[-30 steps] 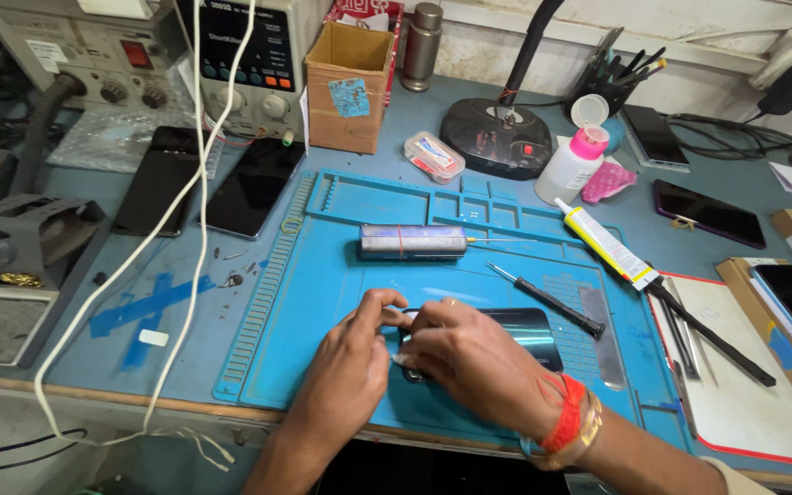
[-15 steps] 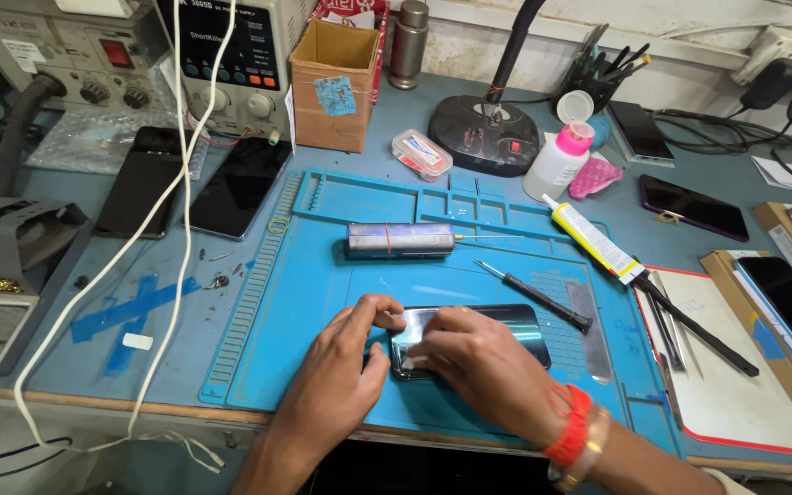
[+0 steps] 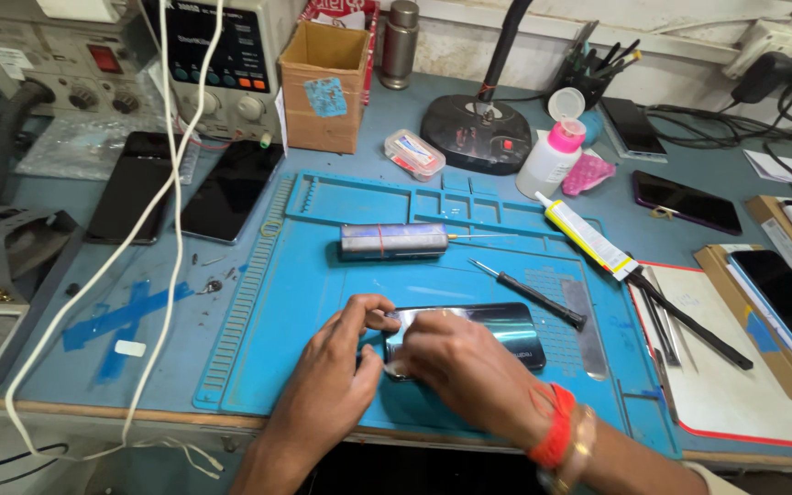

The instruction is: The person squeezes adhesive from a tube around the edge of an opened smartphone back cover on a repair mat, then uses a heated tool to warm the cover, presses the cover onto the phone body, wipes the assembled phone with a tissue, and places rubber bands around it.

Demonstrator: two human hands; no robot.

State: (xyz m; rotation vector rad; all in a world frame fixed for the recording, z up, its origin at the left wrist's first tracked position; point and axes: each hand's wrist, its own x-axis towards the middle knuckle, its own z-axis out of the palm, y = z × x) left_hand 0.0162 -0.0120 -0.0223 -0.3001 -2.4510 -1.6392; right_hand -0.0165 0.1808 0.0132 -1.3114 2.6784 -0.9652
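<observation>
Phone, dark, glossy back facing up, lying flat on the blue work mat near the front edge of the desk. Both hands are working at its left end: the left hand is pinching that end with curled fingers, and the right hand is lying over the body, fingertips pressing at the same end. The right hand is hiding what sits between the fingers, so I cannot tell whether a film, a cover or a seam is being handled.

Judging by this, the job is sitting somewhere in the middle: the phone is looking closed and whole, with no loose parts showing on the mat around it.

Items waiting unused behind the phone: a screwdriver just beside its far right corner, a taped metal cylinder toward the mat's back, and a white glue tube at the mat's back right corner. Two more dark phones are resting toward the desk's left edge.
</observation>
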